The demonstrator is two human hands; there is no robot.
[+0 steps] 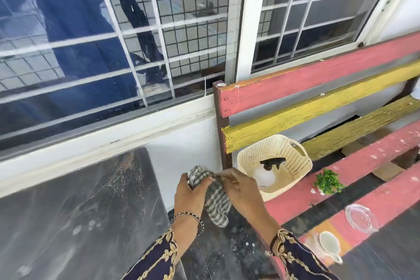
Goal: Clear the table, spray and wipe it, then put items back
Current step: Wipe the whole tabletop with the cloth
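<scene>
Both hands hold a grey-and-white striped cloth (214,198) in the gap between the table and the bench. My left hand (189,191) grips its upper bunched end, and my right hand (241,188) pinches its top edge; the rest hangs down. The dark glossy table (75,211) lies at the lower left with wet streaks and drops on its top. A cream perforated basket (293,159) stands on the bench and holds a white spray bottle (266,175) with a black trigger head.
A pink and yellow slatted bench (329,88) fills the right side. On its seat lie a small green plant sprig (328,180), a clear glass dish (361,218) and a white cup (329,244). A barred window (136,29) runs behind the table.
</scene>
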